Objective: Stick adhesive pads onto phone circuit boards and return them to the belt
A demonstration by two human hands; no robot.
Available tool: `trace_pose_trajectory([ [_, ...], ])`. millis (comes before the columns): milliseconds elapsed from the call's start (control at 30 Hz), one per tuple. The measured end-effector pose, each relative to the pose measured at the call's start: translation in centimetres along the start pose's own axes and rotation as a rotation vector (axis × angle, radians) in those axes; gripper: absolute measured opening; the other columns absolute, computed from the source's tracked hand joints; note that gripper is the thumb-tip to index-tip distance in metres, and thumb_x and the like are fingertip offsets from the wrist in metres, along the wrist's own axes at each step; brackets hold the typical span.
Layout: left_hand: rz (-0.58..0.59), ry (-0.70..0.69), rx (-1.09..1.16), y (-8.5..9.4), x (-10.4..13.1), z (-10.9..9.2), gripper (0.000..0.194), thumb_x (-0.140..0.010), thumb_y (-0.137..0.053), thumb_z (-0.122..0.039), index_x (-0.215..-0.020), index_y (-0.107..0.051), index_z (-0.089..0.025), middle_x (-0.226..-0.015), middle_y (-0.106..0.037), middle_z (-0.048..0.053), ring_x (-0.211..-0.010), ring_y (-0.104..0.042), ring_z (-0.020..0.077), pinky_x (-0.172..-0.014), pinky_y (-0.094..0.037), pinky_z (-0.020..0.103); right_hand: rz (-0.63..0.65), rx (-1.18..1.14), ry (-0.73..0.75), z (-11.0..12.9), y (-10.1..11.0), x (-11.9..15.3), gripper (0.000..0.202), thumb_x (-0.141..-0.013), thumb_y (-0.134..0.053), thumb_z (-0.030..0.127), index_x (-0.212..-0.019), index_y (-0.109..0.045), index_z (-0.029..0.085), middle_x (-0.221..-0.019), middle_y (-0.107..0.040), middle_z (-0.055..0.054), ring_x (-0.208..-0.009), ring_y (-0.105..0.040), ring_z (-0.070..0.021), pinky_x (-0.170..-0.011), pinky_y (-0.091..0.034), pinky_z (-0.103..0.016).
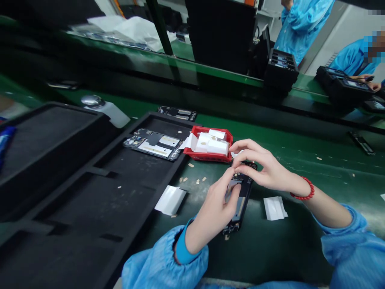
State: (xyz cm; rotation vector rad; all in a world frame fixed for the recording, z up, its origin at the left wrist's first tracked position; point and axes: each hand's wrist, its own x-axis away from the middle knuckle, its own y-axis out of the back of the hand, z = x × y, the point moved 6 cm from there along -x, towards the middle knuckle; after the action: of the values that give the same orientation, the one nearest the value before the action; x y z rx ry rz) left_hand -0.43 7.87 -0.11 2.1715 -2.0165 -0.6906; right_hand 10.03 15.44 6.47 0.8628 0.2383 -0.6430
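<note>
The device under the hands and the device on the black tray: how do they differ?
The device under the hands is over the green table, while the tray device lies on the black tray.
The first points roughly away from the person; the tray device lies more crosswise.
The left hand and right hand partly cover the first; none covers the tray device.
Both show pale panels.

Phone (244, 194) on workbench (303, 156), bin (207, 155) behind to its left, tray (129, 200) further left, second phone (153, 145) on tray

Centre right: phone chassis (240, 204), partly hidden by left hand (215, 200) and right hand (261, 166) (fingertip contact indistinct). Left edge: blue object (5, 143), cropped, blurred.
</note>
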Motion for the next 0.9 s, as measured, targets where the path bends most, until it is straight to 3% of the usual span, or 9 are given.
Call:
trace_pose_trajectory([
  [100,0.012,0.016,0.059,-0.1,0.1,-0.1,0.051,-0.097,-0.049,-0.018,-0.148,-0.048,-0.021,-0.147,-0.061,0.013,-0.122,-0.068,0.0249,-0.092,-0.061,0.032,-0.209,-0.058,-0.043,-0.2,0.9,0.5,0.016,-0.096,-0.066,0.02,-0.112,-0.066,0.02,-0.121,-0.066,-0.011,-0.12,-0.064,-0.0204,-0.105,-0.053,-0.038],
  [200,0.042,-0.001,0.125,-0.3,0.2,-0.3,0.062,-0.099,-0.048,-0.016,-0.159,-0.034,-0.028,-0.153,-0.056,0.01,-0.128,-0.066,0.0221,-0.1,-0.058,0.03,-0.338,-0.071,-0.182,-0.5,1.5,1.3,0.007,-0.093,-0.07,0.024,-0.098,-0.07,0.02,-0.119,-0.068,-0.011,-0.117,-0.066,-0.0212,-0.103,-0.054,-0.04],
  [333,0.026,-0.035,0.13,-0.4,0.3,-0.3,0.067,-0.1,-0.05,-0.016,-0.162,-0.027,-0.029,-0.162,-0.045,0.008,-0.144,-0.051,0.0212,-0.116,-0.046,0.03,-0.227,-0.109,-0.305,-0.6,0.5,1.4,0.01,-0.089,-0.075,0.028,-0.084,-0.075,0.019,-0.132,-0.067,-0.012,-0.124,-0.065,-0.025,-0.106,-0.053,-0.043],
  [500,0.057,0.066,0.197,-0.8,0.5,0.1,0.067,-0.098,-0.052,-0.019,-0.161,-0.029,-0.027,-0.157,-0.051,0.011,-0.139,-0.056,0.0248,-0.112,-0.05,0.035,-0.212,-0.189,-0.269,-0.3,0.3,1.0,0.014,-0.089,-0.073,0.023,-0.076,-0.072,0.018,-0.137,-0.064,-0.013,-0.129,-0.062,-0.0249,-0.112,-0.048,-0.045],
  [567,-0.01,0.162,0.327,-0.5,0.3,0.5,0.076,-0.095,-0.06,-0.022,-0.162,-0.026,-0.028,-0.152,-0.057,0.011,-0.135,-0.06,0.0259,-0.108,-0.052,0.036,-0.27,-0.16,-0.203,0.6,0.6,1.0,0.014,-0.09,-0.071,0.019,-0.076,-0.07,0.018,-0.133,-0.062,-0.013,-0.127,-0.061,-0.024,-0.109,-0.05,-0.043],
  [633,-0.118,0.316,0.539,-0.1,0.1,1.3,0.081,-0.088,-0.072,-0.025,-0.158,-0.032,-0.025,-0.135,-0.07,0.01,-0.121,-0.069,0.0262,-0.1,-0.057,0.035,-0.343,-0.11,-0.11,2.0,0.9,1.3,0.012,-0.091,-0.069,0.016,-0.079,-0.068,0.018,-0.12,-0.063,-0.013,-0.115,-0.063,-0.0211,-0.098,-0.054,-0.039],
  [733,-0.167,0.606,0.933,0.0,-0.3,2.5,0.056,-0.077,-0.08,-0.026,-0.129,-0.061,-0.015,-0.103,-0.079,0.008,-0.096,-0.077,0.0273,-0.086,-0.061,0.034,-0.32,-0.077,0.013,3.5,-0.1,1.4,0.01,-0.093,-0.065,0.013,-0.084,-0.065,0.017,-0.089,-0.062,-0.005,-0.082,-0.061,-0.0135,-0.074,-0.054,-0.028],
  [800,-0.123,0.735,1.087,-0.1,-0.5,2.4,0.036,-0.079,-0.075,-0.029,-0.11,-0.069,-0.011,-0.094,-0.079,0.01,-0.091,-0.077,0.03,-0.084,-0.063,0.038,-0.256,-0.082,-0.019,3.1,-1.3,1.2,0.011,-0.095,-0.062,0.014,-0.085,-0.063,0.016,-0.078,-0.061,-0.001,-0.07,-0.056,-0.0105,-0.065,-0.049,-0.024],
  [900,-0.049,0.774,1.233,-0.2,-0.5,1.4,0.036,-0.084,-0.062,-0.036,-0.108,-0.072,-0.01,-0.101,-0.079,0.013,-0.105,-0.075,0.0359,-0.095,-0.06,0.048,-0.236,-0.158,-0.219,0.8,-2.1,1.0,0.015,-0.097,-0.06,0.019,-0.082,-0.061,0.017,-0.072,-0.06,0.001,-0.063,-0.054,-0.0091,-0.058,-0.045,-0.022],
])
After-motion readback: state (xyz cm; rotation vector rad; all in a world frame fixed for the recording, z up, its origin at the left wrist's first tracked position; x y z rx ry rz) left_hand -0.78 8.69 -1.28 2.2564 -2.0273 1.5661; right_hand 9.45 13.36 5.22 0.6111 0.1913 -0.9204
